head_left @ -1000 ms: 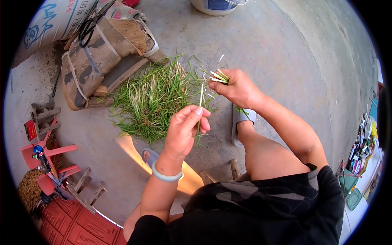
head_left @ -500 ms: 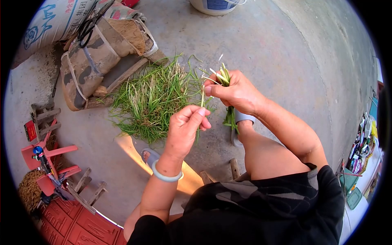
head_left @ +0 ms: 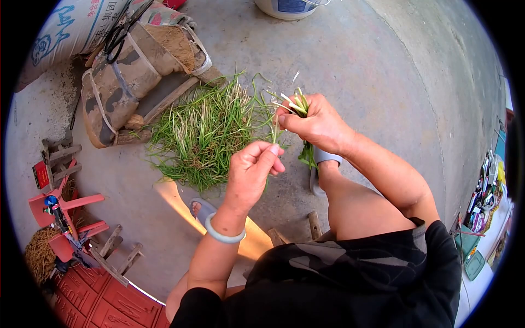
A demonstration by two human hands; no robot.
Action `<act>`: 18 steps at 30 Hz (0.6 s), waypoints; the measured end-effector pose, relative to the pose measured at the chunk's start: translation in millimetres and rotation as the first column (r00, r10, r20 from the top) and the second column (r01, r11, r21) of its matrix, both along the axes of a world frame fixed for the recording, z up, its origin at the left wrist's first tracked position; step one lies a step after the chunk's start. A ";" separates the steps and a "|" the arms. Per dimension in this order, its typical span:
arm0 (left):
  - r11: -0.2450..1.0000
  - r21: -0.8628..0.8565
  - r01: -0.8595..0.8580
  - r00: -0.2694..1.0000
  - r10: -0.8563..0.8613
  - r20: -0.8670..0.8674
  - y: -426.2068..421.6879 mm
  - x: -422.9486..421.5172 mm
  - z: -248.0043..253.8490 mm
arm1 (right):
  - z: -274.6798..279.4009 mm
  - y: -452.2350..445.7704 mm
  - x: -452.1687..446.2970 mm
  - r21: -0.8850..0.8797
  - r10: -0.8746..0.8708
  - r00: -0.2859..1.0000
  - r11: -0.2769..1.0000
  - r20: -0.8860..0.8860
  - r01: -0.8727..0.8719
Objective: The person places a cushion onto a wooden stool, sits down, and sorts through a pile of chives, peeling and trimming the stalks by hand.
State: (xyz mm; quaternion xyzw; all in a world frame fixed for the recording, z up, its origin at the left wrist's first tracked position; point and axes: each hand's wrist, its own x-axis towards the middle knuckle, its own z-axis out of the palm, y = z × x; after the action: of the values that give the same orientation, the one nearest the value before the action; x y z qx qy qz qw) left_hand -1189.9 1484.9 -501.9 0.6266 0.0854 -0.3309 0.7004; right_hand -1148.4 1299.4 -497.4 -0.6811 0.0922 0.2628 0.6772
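My left hand point(head_left: 254, 168) pinches a thin pale-ended green stalk point(head_left: 275, 131) between thumb and fingers, the stalk standing roughly upright. Just above and to the right, my right hand point(head_left: 313, 121) is closed around a small bunch of green stalks point(head_left: 299, 104). The white ends of the bunch poke out at the top, and its green leaves hang below the palm. My right thumb and forefinger are at the upper end of the single stalk. Behind my left hand a loose heap of green stalks point(head_left: 202, 136) lies on the concrete floor.
A low wooden seat with camouflage padding point(head_left: 112, 90) stands left of the heap, with black scissors point(head_left: 116, 41) on it. A printed sack point(head_left: 71, 33) is behind. At the top is a white bucket point(head_left: 287, 8); a red plastic stool point(head_left: 63, 210) lies left.
My right hand has turned and come down to the top of the single stalk, and its bunch now points more upward. My left hand has shifted slightly right.
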 end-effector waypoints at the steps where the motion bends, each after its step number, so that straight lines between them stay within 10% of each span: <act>1: 1.000 -0.014 -0.005 1.000 0.005 -0.004 -0.2 0.0 0.1 | -0.7 -0.5 -0.5 -0.002 0.003 1.000 1.000 0.008 -0.003; 18: 1.000 0.000 -0.008 1.000 0.008 0.014 -0.4 0.1 0.4 | -0.3 -2.5 -0.1 -0.023 0.009 1.000 1.000 0.010 -0.009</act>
State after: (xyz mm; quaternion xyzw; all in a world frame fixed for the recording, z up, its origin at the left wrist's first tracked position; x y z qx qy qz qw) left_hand -1189.8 1484.6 -501.5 0.6287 0.0830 -0.3236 0.7023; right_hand -1148.5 1296.8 -497.7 -0.6905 0.0886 0.2614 0.6686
